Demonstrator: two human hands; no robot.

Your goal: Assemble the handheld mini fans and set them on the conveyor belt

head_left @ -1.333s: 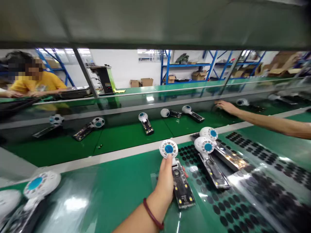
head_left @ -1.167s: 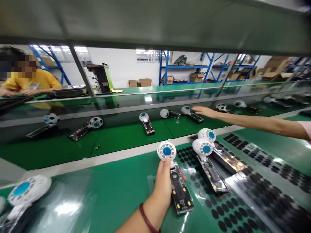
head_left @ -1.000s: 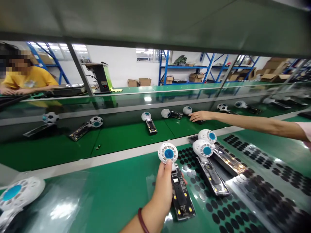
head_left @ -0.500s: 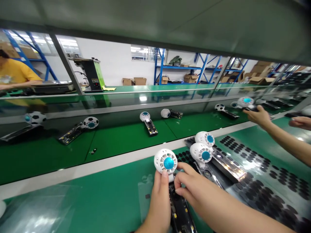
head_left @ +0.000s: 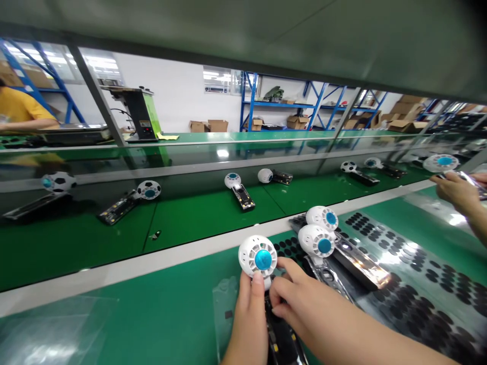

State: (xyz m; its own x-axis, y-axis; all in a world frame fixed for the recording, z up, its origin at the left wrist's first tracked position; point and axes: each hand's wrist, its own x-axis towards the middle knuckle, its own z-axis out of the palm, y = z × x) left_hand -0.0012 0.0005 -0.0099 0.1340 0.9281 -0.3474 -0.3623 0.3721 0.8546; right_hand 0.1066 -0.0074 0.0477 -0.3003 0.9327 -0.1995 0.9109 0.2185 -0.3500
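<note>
From where I stand, the left hand (head_left: 249, 319) has its fingers wrapped round a handheld device with a white, round, vented plastic head, a blue disc at its centre and a long black body set with small yellow squares (head_left: 251, 249). Its thumb lies just below the head, at the neck. The right hand (head_left: 299, 296) is curled close on the other side, index fingertip by the head's rim, thumb and fingers bunched over the top of the body; I cannot tell whether they pinch anything.

The device sits in the grip, head up, body running down toward the wearer. I'd judge it light and stiff, its glossy shell a little slippery, and the neck its likeliest weak spot. The body's long sides look the best hold, with the bare electronics left unpressed.

Just right of the grip lie two similar white-headed devices (head_left: 312, 241), close together, and past them a clear sheet dotted with black discs (head_left: 414, 309). Left of the grip is a clear plastic film (head_left: 222, 304); beyond it, more devices lie on the green belt (head_left: 198, 218). Far right, a co-worker's hand (head_left: 456, 192) holds another.
</note>
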